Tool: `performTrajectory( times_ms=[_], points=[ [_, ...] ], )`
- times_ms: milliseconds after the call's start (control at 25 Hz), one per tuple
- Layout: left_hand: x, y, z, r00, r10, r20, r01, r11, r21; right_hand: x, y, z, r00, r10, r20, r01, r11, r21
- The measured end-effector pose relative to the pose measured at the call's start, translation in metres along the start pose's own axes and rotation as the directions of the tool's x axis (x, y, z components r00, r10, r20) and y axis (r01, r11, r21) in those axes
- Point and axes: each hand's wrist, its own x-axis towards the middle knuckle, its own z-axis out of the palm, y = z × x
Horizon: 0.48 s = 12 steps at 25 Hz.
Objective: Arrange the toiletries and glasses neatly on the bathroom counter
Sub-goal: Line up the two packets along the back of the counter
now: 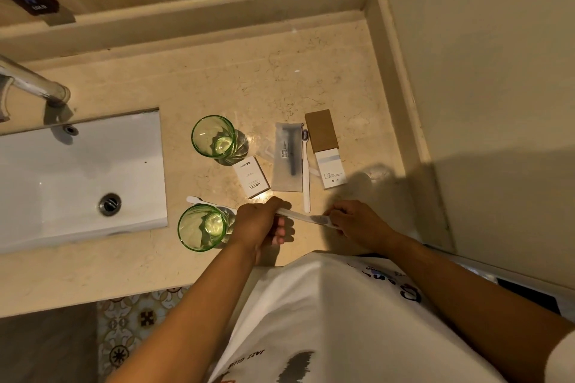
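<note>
Beige marble worktop (280,71) runs beside a white sink (77,177), and near its front edge a person holds a wrapped toothbrush (308,218) level between both hands. The left hand (258,224) has its fingers curled round the handle end; the right hand (357,221) pinches the bristle end of the clear sleeve. Beyond them lie a bare white toothbrush (306,174), a razor packet (287,162), a small box marked HOTEL (251,176) and a brown-and-white box (326,149). Two green glasses stand to the left — the far glass (214,137) and the near glass (202,227), the latter just beside the left hand, with another white handle (199,200) lying behind it.

Judging by its look, the wrapped toothbrush is light and stiff, its film slippery, so a hold on the handle through the wrapper seems surest. Fragile and likely heavier, the glasses are best taken round the wall, not the rim.
</note>
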Motion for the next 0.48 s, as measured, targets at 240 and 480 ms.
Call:
performTrajectory(
  times_ms=[240, 480],
  points=[
    [0.0, 0.024, 0.007, 0.977, 0.207, 0.042, -0.207, 0.978, -0.006, 0.012, -0.02, -0.011, 0.991, -0.098, -0.095, 0.093, 0.994, -0.052],
    [0.018, 0.042, 0.038, 0.977, 0.191, 0.098, -0.179, 0.976, -0.123, 0.035, -0.039, -0.029, 0.966, -0.143, -0.215, 0.133, 0.989, -0.064]
  ],
)
